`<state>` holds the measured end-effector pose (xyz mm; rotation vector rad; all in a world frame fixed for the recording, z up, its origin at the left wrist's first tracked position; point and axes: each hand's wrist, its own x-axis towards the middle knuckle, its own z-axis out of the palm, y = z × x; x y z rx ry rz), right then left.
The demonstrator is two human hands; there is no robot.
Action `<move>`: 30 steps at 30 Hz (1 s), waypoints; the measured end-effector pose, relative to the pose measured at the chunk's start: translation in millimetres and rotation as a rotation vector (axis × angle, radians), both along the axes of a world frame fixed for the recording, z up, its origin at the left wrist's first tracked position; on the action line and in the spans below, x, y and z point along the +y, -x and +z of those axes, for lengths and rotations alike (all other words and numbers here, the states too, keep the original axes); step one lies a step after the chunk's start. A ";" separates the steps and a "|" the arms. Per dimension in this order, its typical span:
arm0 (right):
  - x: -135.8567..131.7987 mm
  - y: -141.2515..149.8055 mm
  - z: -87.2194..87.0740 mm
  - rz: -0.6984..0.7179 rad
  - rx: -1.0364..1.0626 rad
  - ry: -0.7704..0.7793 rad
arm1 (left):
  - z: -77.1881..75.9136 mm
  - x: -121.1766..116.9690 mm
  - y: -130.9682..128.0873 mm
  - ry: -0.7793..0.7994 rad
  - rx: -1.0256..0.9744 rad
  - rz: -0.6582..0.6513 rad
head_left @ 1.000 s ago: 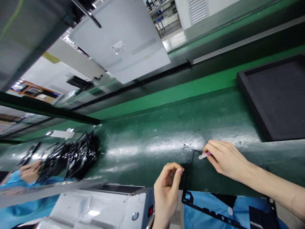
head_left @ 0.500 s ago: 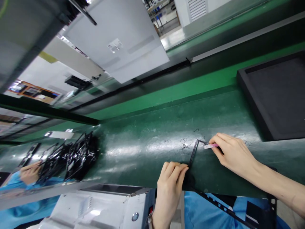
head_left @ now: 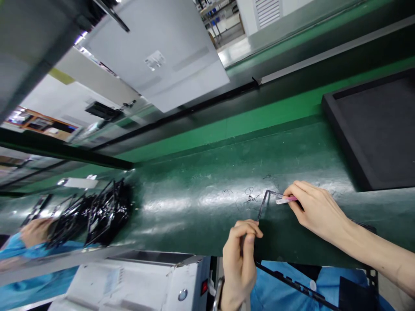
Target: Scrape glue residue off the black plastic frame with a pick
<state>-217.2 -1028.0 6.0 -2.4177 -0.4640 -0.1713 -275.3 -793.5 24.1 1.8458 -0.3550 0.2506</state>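
A thin black rectangular frame (head_left: 263, 204) reaches over the green bench, one corner pointing away from me, while its lower part hangs past the bench edge over my lap. My left hand (head_left: 239, 263) has its fingers curled together at the frame's left side. With my right hand (head_left: 316, 211) I pinch a small pink tool (head_left: 292, 198) with a pale flat tip, held beside the frame's short far side. The right fingertips also meet the frame there. Thin black shavings (head_left: 250, 198) lie on the bench left of the corner.
A black tray (head_left: 363, 164) stands at the right. Black frames (head_left: 112, 214) are heaped at the left, near another person's hand (head_left: 35, 232). A white machine (head_left: 139, 285) sits below the bench edge, and a large pale panel (head_left: 181, 56) hangs beyond the bench.
My left hand has shifted slightly right and down along the frame and turned, its fingers more curled. My right hand and the pink tool have hardly moved. The other person's hand moved slightly left.
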 end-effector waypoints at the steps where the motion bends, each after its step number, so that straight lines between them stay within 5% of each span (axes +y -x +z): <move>1: -0.1 0.2 0.1 -0.003 -0.010 0.010 | -5.4 -4.8 -3.5 0.043 -0.021 0.054; 7: 0.1 1.6 3.6 -0.004 -0.049 0.051 | -23.0 -10.9 -11.5 0.149 -0.012 0.225; 13: -0.8 0.9 3.5 -0.022 -0.064 0.084 | -18.8 4.9 2.0 -0.005 0.156 0.310; 21: 0.4 1.4 4.3 -0.020 -0.093 0.125 | -1.5 27.5 4.4 -0.574 0.067 0.149; 30: -0.7 2.3 1.7 -0.019 -0.110 0.135 | 16.0 41.8 16.3 -0.805 -0.049 -0.007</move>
